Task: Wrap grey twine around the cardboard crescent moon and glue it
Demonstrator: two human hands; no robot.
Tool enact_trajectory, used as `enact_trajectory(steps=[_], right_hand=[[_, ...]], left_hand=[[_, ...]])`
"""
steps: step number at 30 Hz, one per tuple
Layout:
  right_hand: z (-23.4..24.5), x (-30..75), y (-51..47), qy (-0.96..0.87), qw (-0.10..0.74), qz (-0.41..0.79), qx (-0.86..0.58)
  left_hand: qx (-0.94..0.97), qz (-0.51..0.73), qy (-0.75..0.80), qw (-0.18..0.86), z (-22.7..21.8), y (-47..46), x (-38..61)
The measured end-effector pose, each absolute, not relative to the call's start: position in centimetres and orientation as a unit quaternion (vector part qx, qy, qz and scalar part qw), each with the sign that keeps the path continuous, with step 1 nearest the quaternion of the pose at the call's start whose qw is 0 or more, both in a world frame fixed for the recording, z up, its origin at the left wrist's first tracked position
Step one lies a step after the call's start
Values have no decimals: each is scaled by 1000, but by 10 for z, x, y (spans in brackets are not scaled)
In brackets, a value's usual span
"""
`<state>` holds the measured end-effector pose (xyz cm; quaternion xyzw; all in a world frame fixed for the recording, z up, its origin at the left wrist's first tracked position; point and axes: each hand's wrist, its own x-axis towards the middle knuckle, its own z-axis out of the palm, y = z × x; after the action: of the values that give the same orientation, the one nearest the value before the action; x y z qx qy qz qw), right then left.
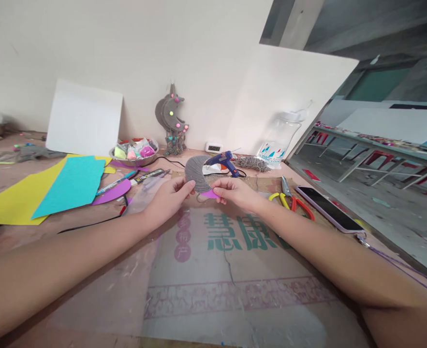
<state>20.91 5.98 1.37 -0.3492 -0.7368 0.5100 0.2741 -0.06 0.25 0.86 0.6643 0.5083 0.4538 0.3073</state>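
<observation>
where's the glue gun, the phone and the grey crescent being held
glue gun (220, 158), head view, on its blue body
phone (325, 209), head view, middle of its dark screen
grey crescent (196, 173), head view, on its yarn-wrapped upper part

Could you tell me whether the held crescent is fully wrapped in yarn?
Partly: the crescent is mostly grey-wrapped; its purple tip is bare.

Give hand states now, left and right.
Left hand: closed, pinching the grey yarn-wrapped crescent piece.
Right hand: closed, pinching the crescent's bare purple tip.
</observation>
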Motion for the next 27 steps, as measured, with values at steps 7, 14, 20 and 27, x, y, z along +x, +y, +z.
enact_trajectory(steps=[7,14,20,27], right_hand=[[17,199,49,-759,239,465,-388],[25,211,58,-798,175,471,-332],[27,253,110,-727,404,206,-515],[8,273,148,-747,343,182,-540]], left_hand=[[665,452,504,314,10,2,0],[634,457,502,369,11,3,0],[653,441,500,360,6,6,-1],[667,390,506,384,10,0,1]])
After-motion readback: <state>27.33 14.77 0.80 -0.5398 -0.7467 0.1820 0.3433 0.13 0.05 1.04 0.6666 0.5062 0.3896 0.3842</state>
